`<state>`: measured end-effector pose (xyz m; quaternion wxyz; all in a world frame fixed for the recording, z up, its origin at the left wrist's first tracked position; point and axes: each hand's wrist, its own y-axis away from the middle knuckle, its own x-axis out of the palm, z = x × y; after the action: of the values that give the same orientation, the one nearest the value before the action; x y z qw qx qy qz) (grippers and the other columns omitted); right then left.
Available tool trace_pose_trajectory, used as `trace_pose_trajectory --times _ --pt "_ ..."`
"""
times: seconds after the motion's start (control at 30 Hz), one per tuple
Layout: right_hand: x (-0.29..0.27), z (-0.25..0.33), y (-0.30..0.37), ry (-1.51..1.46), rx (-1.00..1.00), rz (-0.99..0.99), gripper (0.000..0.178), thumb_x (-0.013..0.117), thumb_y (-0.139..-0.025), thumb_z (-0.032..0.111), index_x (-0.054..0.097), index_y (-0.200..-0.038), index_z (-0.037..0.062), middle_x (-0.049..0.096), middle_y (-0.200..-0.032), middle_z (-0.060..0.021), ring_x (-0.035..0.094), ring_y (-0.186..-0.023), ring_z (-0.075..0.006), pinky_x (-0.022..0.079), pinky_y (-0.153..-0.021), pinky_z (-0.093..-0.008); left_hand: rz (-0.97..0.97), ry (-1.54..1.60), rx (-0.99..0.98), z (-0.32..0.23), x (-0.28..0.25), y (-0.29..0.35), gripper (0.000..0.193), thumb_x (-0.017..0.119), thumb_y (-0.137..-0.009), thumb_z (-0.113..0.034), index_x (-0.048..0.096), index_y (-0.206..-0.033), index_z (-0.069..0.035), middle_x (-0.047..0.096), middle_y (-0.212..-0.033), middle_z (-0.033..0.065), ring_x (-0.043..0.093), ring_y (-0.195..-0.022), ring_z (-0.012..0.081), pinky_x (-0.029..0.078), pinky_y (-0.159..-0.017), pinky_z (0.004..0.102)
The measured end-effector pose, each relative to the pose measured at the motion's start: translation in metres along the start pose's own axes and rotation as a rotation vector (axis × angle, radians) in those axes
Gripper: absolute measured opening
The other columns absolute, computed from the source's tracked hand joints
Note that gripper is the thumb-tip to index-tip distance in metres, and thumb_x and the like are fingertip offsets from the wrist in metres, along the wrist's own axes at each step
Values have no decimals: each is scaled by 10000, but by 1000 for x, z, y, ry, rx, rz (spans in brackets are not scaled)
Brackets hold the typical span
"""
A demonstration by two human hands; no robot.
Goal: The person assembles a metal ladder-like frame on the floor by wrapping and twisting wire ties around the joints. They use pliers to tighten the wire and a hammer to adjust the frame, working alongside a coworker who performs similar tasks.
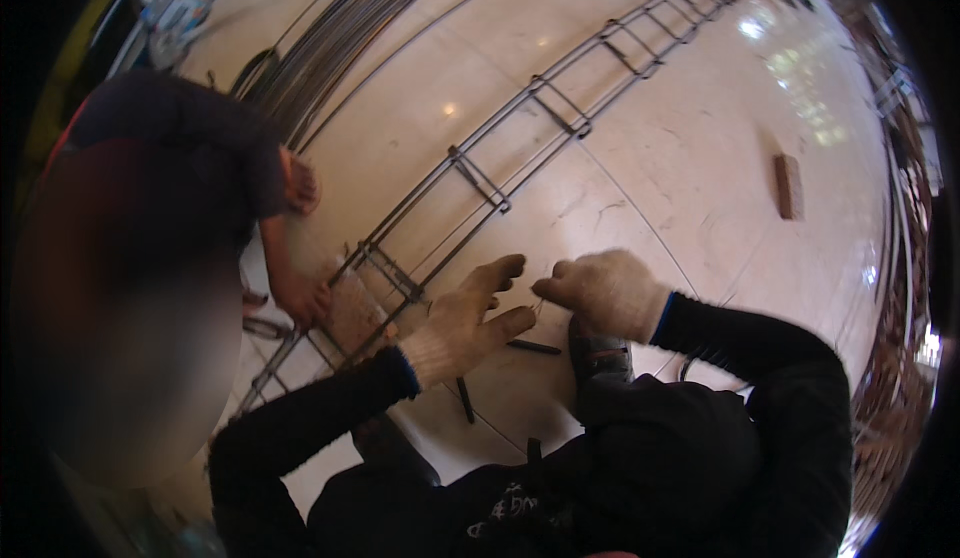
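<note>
The strand (540, 306) at the right hand (608, 293) looked fine enough to slip from a gloved pinch, and thick glove fabric could have been the cause, dulling the feel for it. A loose end could also have snagged the left glove, since the two hands were so close together. The cage (565, 118) ran slantwise across the floor (690, 148), from its near left part toward its far right edge; a knock could have shifted it, with the co-worker's hand (303, 298) right at its near end, beside the block (358, 308), and liable to be pinched. Two dark bars (533, 346) lay on the near part of the floor, close to the person's feet, where a step could have rolled one.

The left hand (460, 323) was released, its fingers reaching rightward and its thumb spread below them, apart from the cage. The right hand faced it from the other side, thumb and forefinger closed, seemingly grasping the strand; its remaining fingers were curled. Both forearms angled inward, with the elbows out wide and the wrists raised above the floor.
</note>
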<state>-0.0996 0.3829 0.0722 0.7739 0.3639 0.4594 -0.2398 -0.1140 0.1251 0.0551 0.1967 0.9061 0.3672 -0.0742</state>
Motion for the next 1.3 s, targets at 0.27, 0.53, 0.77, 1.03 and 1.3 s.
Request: trace_pose_trajectory --times 0.27,0.53,0.77,1.03,1.3 --pt "68 -12 -9 -830 218 -149 225 645 -960 120 708 -1174 93 756 -1012 -191 728 -956 -409 570 -848 -485 172 451 -650 25 36 -29 438 583 -1103 -310 602 -1389 21 696 -1010 54 664 -929 153 563 -903 338" --pt "112 -32 -6 -982 365 -108 209 652 -959 180 745 -1089 44 756 -975 -221 738 -931 -401 582 -822 -481 -59 -613 -179 47 75 -32 266 648 -993 -268 711 -1240 -191 745 -902 76 737 -892 308 559 -754 461" --pt "127 -76 -11 -1088 -18 264 183 630 -943 88 761 -1062 41 750 -1007 -179 733 -831 -358 600 -787 -434 -50 -769 33 61 82 -43 137 669 -955 -246 721 -1065 -183 729 -848 50 728 -875 302 569 -786 456" --pt "134 -110 -10 -1200 -75 10 143 606 -965 0 703 -1070 -15 641 -860 -32 601 -664 -111 471 -546 -273 -281 -283 -271 55 69 -48 393 749 -942 -262 722 -1298 -100 768 -1070 129 722 -1017 327 560 -940 427" --pt "122 -117 -39 -2089 718 119 171 594 -1039 195 656 -1126 61 470 -721 68 408 -570 -43 315 -474 -226 -583 -405 -289 14 41 -77 479 766 -933 -256 664 -1359 -64 742 -1113 132 711 -1008 332 550 -894 451"
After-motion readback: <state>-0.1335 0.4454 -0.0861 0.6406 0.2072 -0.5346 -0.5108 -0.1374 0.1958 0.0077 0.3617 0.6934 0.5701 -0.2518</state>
